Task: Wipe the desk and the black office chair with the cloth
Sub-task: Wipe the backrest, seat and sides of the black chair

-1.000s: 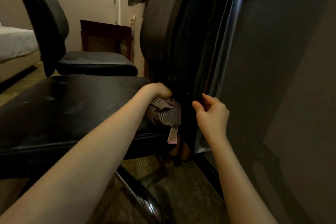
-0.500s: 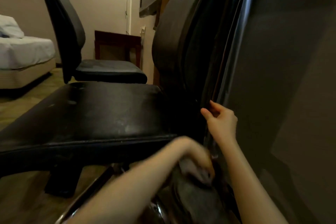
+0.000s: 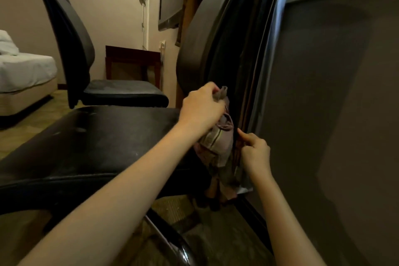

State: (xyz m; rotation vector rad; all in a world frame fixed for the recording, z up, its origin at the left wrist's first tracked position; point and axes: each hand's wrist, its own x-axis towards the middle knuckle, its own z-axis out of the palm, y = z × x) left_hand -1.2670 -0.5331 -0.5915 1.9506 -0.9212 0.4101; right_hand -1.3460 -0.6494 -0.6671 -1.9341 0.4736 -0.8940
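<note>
A black office chair (image 3: 97,142) fills the near view, its wide seat at left and its backrest (image 3: 207,34) rising at centre. My left hand (image 3: 203,108) grips a bunched pinkish-grey striped cloth (image 3: 220,142) against the lower rear edge of the backrest. The cloth hangs down below the hand. My right hand (image 3: 255,150) is just right of the cloth, fingers curled and thumb pinching the chair's rear edge by the curtain. No desk shows up in this view.
A second black chair (image 3: 90,84) stands behind, with a dark wooden stand (image 3: 133,60) at the wall. A bed (image 3: 23,71) lies far left. A grey wall (image 3: 334,103) and window close the right side. A chrome chair leg (image 3: 172,242) crosses the carpet below.
My left hand has risen with the cloth from under the seat to the lower backrest edge. The right hand stays at the chair's rear edge.
</note>
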